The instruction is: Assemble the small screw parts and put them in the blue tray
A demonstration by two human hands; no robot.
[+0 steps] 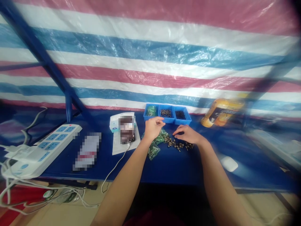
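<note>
My left hand (pixel 154 128) is over the near edge of the left blue bin, above some small green plastic bags (pixel 154 151). Its thumb and fingers are pinched together, and anything between them is too small to make out. To its right, my right hand (pixel 189 135) hovers over a loose pile of small brass-coloured metal parts (pixel 177 145). The fingers there are curled towards the thumb; what they hold, if anything, I cannot see. Behind the hands stand joined blue bins: one with green bags (pixel 151 110), one with small metal parts (pixel 166 113), one with small black parts (pixel 180 115).
On the blue table (pixel 169 172), a phone (pixel 127 130) with a cable rests against a white packet (pixel 115 122). A power strip (pixel 58 138) and a blurred-out item (pixel 87 152) lie left. Orange bottles (pixel 215 113) and a white case (pixel 229 164) are right.
</note>
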